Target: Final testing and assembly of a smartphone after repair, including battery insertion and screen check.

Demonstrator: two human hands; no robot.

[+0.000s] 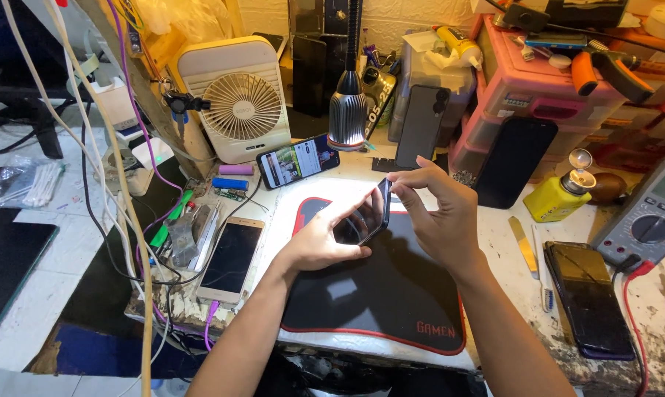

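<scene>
A dark smartphone [365, 217] is held tilted on edge above the black, red-trimmed mat [391, 294], its glossy screen turned toward the camera. It is gripped from below and the near side by the left hand [319, 242], whose fingers are closed around its lower edge. The right hand [439, 213] is clasped over its upper corner and far edge, with thumb and fingertips pinched on the frame. Both hands are thus closed on the same phone, which is kept clear of the mat's surface.

Left of the mat, a gold smartphone [231, 259] is laid face up with a cable plugged into its near end. Beyond the mat, a lit phone [298, 160] is propped beside a small white fan [238, 99]. Right of the mat, a yellow bottle [560, 197], a cracked dark phone [588, 298] and a multimeter [650, 217] are seen on the worn bench.
</scene>
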